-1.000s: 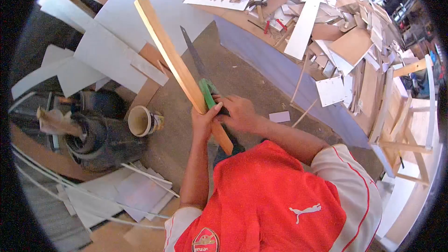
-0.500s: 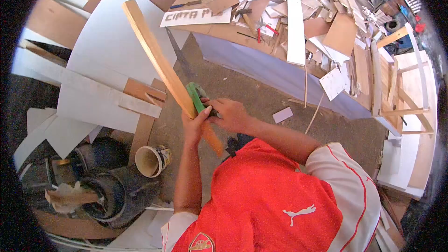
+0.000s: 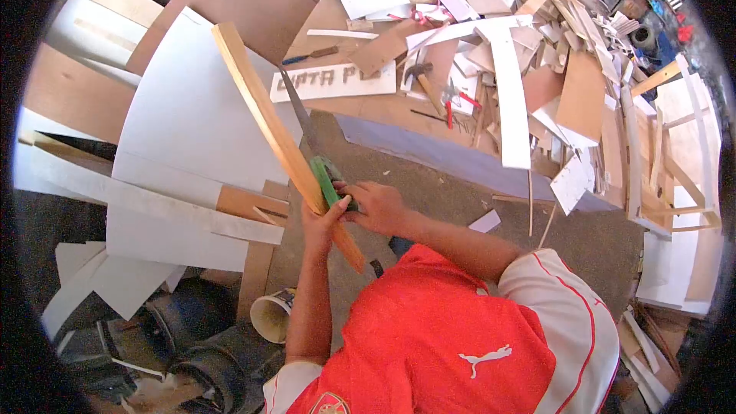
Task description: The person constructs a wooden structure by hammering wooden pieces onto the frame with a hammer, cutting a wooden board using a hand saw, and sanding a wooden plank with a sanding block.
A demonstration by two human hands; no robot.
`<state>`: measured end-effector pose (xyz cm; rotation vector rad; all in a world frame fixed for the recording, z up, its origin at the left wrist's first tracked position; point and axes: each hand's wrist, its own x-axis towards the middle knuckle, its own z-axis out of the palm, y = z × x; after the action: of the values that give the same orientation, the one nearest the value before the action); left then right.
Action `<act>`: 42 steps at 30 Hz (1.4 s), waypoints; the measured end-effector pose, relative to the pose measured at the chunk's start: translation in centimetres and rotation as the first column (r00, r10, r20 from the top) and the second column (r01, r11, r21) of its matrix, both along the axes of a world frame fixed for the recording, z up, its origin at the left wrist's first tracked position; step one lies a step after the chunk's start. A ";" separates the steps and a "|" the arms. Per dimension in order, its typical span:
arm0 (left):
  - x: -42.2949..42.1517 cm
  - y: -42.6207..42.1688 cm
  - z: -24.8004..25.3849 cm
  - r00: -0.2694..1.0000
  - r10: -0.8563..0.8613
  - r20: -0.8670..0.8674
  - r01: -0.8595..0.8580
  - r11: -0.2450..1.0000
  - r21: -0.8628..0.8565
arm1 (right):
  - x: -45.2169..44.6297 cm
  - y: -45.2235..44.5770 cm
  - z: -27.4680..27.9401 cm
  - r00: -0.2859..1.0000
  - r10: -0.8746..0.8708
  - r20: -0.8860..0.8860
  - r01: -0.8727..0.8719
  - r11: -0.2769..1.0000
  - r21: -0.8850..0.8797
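A long wooden batten (image 3: 257,100) slants up and to the left, clasped near its lower part by my left hand (image 3: 320,224). Alongside it is a handsaw whose narrow blade (image 3: 297,107) points up and away, close to the batten. Its green handle (image 3: 323,182) lies between my two hands, with my left thumb against it. My right hand (image 3: 376,205) is closed at the saw's handle, its fingers curled and partly hidden.
Ahead, a workbench (image 3: 341,100) carries board offcuts, a hammer (image 3: 426,80), red-handled pliers (image 3: 460,100) and a lettered white board (image 3: 330,80). White sheets (image 3: 192,123) lean at left. A bucket (image 3: 272,316) stands low left, and a wooden frame (image 3: 667,161) stands at right.
The head view has shifted, so bench, sheets and bucket sit lower and farther right. More of the saw blade shows beside the batten. Both hands keep their holds.
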<state>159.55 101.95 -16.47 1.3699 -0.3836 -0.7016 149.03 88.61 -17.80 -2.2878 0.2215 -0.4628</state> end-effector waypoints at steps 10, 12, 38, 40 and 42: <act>10.1 -7.0 -1.7 0.998 -0.051 -0.036 0.049 0.997 -0.064 | 9.7 -6.7 -2.4 0.995 -0.032 -0.092 0.027 0.998 -0.054; 11.9 -8.0 -2.4 0.996 -0.064 -0.054 0.060 0.996 -0.067 | 11.4 -7.6 -2.5 0.993 -0.048 -0.105 0.041 0.997 -0.069; 25.5 -27.5 0.0 0.853 -0.522 0.008 0.522 0.853 -0.020 | 19.7 -20.7 0.1 0.857 -0.506 -0.102 0.509 0.860 0.014; 26.2 -31.7 -1.0 0.860 -0.511 0.004 0.509 0.857 -0.084 | 20.1 -25.3 0.8 0.874 -0.472 -0.120 0.475 0.880 -0.004; 26.8 -36.4 -1.0 0.884 -0.468 0.005 0.465 0.878 -0.111 | 20.8 -30.8 1.1 0.884 -0.437 -0.168 0.432 0.899 -0.064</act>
<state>186.39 65.57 -17.43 1.1707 -0.7409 -1.0760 169.79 57.84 -16.72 -2.3013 0.8376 -0.4852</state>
